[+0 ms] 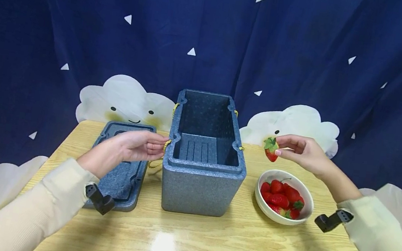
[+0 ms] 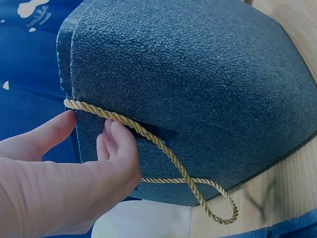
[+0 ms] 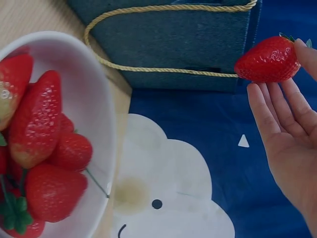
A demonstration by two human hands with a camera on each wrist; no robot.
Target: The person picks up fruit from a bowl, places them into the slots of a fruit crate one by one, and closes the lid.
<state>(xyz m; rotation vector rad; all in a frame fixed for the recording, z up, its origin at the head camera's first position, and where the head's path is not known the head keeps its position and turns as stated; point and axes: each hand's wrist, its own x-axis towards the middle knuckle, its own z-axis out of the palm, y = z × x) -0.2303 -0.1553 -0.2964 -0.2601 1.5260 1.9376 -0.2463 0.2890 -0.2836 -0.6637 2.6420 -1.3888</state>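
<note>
Held above the white bowl, a red strawberry with green leaves is pinched between the thumb and fingers of my right hand. In the right wrist view the strawberry points toward the box. The bowl contains several more strawberries. A blue-grey foam box stands uncovered in the middle, its visible floor bare. My left hand is at the box's left side, fingertips against the wall beside a yellow rope handle. Its thumb is near the rim in the left wrist view.
The box's blue-grey lid lies flat on the wooden table, left of the box and partly behind my left arm. Another rope hangs on the box's right side. A dark blue curtain with white clouds hangs behind the table.
</note>
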